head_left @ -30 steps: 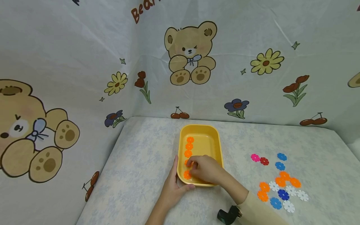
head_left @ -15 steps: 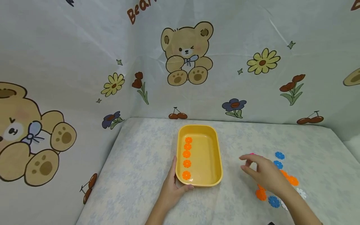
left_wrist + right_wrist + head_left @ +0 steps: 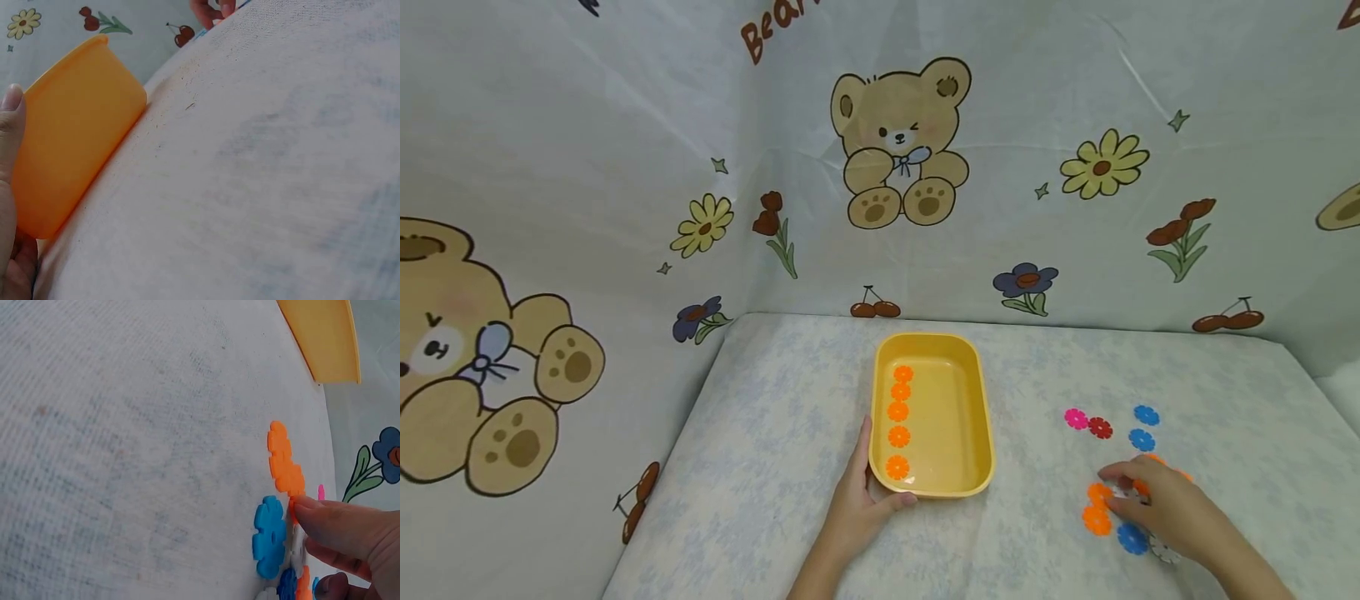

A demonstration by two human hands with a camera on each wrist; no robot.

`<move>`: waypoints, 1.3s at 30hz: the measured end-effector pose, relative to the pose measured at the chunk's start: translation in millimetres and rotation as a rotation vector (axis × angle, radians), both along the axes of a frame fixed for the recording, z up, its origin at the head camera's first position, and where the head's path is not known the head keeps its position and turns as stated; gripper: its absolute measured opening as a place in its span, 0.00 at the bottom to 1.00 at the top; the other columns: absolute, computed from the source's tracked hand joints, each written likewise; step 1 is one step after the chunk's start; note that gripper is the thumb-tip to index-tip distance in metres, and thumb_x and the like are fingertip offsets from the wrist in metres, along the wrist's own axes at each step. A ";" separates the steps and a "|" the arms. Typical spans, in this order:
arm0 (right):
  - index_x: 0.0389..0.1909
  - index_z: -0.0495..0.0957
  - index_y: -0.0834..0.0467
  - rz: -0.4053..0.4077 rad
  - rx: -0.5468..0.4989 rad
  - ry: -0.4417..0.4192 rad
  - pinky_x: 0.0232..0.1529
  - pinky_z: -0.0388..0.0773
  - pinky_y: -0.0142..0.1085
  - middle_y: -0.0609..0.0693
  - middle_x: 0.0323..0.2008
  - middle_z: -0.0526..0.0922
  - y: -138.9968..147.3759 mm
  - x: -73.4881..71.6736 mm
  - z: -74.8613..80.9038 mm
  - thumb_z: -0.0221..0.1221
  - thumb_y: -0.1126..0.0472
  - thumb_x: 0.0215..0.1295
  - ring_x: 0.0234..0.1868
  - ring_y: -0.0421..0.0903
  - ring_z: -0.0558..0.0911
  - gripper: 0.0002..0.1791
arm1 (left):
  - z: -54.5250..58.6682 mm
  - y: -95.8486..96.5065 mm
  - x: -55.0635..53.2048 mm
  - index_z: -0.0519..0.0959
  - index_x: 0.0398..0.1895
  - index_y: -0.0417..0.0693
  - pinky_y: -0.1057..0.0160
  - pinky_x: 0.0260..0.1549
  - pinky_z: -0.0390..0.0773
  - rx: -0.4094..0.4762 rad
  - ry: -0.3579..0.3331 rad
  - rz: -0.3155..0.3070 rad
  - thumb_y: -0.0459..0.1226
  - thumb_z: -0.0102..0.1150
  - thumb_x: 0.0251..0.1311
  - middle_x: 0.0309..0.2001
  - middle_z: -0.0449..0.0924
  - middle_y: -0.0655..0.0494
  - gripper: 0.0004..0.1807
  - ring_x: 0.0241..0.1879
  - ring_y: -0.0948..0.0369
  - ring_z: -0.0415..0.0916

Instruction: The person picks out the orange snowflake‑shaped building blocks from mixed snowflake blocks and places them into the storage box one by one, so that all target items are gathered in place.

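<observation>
Five discs [image 3: 898,437] in tray [image 3: 947,417] | left grip [image 3: 859,504]: tray | right grip [image 3: 1165,504] over loose discs [image 3: 1097,521]

Left hand [image 3: 859,500] holding, right hand [image 3: 1168,504] crooked

Left thumb and fingers [image 3: 862,437] form a wide V at the end of a bare forearm [image 3: 822,567]; the right fingers bend, palm down, thumb and index tips slightly apart
</observation>
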State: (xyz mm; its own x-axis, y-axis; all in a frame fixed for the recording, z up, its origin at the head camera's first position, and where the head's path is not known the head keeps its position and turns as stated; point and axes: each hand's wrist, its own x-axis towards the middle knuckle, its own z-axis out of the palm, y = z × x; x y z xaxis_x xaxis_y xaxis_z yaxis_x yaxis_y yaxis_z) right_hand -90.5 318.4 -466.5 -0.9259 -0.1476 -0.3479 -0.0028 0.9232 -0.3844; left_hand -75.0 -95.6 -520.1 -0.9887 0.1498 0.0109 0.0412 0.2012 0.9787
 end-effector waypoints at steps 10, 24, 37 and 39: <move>0.49 0.82 0.56 -0.008 0.017 0.035 0.46 0.83 0.51 0.48 0.43 0.81 13.0 -1.9 -3.1 0.73 0.46 0.53 0.42 0.46 0.77 0.26 | 0.9 0.0 0.5 0.36 0.81 0.65 0.78 0.68 0.51 0.022 -0.011 -0.010 0.44 0.75 0.53 0.80 0.38 0.66 0.63 0.79 0.61 0.44; 0.48 0.78 0.54 -0.068 -0.014 -0.062 0.29 0.73 0.28 0.45 0.35 0.79 17.3 -7.3 -1.9 0.70 0.43 0.54 0.33 0.43 0.73 0.27 | 0.0 -1.1 1.1 0.36 0.81 0.64 0.76 0.69 0.52 0.018 0.003 -0.013 0.47 0.75 0.52 0.80 0.39 0.64 0.64 0.79 0.58 0.45; 0.51 0.82 0.53 -0.068 -0.049 0.007 0.42 0.81 0.42 0.50 0.40 0.83 18.4 -14.2 -2.3 0.66 0.44 0.62 0.40 0.46 0.77 0.22 | -1.7 -0.8 0.2 0.36 0.81 0.63 0.81 0.67 0.51 0.033 0.023 -0.025 0.47 0.74 0.52 0.81 0.39 0.63 0.64 0.79 0.57 0.45; 0.50 0.82 0.52 -0.054 -0.040 0.029 0.46 0.81 0.53 0.53 0.45 0.84 18.1 -14.9 -3.5 0.66 0.44 0.62 0.44 0.50 0.78 0.21 | -1.1 -0.8 0.5 0.35 0.81 0.63 0.81 0.66 0.51 0.038 0.014 -0.024 0.47 0.74 0.52 0.81 0.39 0.63 0.64 0.79 0.58 0.45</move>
